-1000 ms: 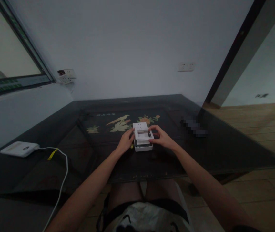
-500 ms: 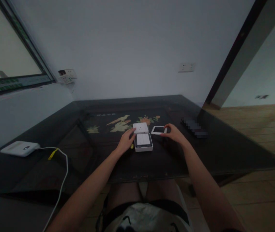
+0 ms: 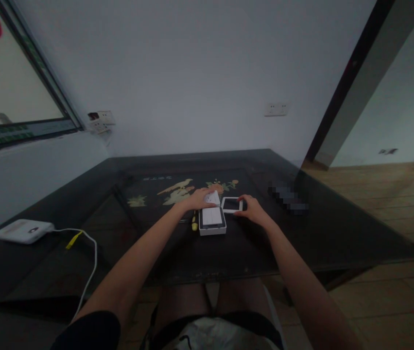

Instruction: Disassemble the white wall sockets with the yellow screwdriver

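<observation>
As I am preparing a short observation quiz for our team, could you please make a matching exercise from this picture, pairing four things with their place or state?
Things:
1. White socket plate
2. White frame
3. Yellow-ended object
4. White device

Places or states:
A. Between the thumb and fingers of the right hand
B. With a white cable running from it
C. Partly covered by the left hand
D. Lying close by the left side of the white box

Right pairs: 1-C, 2-A, 3-D, 4-B.
</observation>
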`<state>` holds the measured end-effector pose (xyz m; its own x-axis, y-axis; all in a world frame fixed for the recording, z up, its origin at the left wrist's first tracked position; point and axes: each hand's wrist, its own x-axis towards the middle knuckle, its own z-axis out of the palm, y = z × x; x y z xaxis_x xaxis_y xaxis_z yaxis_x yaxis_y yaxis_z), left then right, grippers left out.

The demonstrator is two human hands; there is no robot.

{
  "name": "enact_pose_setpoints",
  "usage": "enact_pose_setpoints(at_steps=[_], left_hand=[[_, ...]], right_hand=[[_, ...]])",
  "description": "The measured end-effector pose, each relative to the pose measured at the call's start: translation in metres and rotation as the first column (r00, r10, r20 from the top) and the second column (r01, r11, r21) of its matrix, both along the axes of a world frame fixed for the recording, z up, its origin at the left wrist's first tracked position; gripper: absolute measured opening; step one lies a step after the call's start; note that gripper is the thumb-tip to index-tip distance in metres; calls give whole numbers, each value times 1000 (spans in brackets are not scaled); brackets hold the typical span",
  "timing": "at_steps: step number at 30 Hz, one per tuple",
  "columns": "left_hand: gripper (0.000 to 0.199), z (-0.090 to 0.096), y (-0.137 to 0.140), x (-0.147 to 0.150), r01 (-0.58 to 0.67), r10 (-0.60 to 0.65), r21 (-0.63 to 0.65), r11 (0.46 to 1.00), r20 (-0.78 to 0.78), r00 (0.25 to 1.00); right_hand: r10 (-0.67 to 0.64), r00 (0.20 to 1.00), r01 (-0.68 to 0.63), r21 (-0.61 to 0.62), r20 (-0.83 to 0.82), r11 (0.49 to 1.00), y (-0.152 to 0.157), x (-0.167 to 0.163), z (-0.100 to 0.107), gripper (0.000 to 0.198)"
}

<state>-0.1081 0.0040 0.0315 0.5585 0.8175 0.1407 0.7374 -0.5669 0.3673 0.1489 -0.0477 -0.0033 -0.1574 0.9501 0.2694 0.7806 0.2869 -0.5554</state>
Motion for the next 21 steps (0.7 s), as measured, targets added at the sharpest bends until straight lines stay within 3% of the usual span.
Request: enact_pose_setpoints(at_steps=[5, 12, 21], left_hand=[[72, 0, 13, 0, 9, -9, -5, 1000, -47, 999], [71, -4, 6, -3, 15, -12, 100, 995, -37, 999], [75, 2, 13, -2, 45, -38, 77, 996, -91, 995]], right_hand=[[1, 1000, -1, 17, 6, 1000, 1, 0, -2, 44], [-8, 1000, 8, 24, 5, 1000, -2, -2, -3, 41], [5, 1000, -5, 11, 14, 1000, -1, -1, -2, 42]])
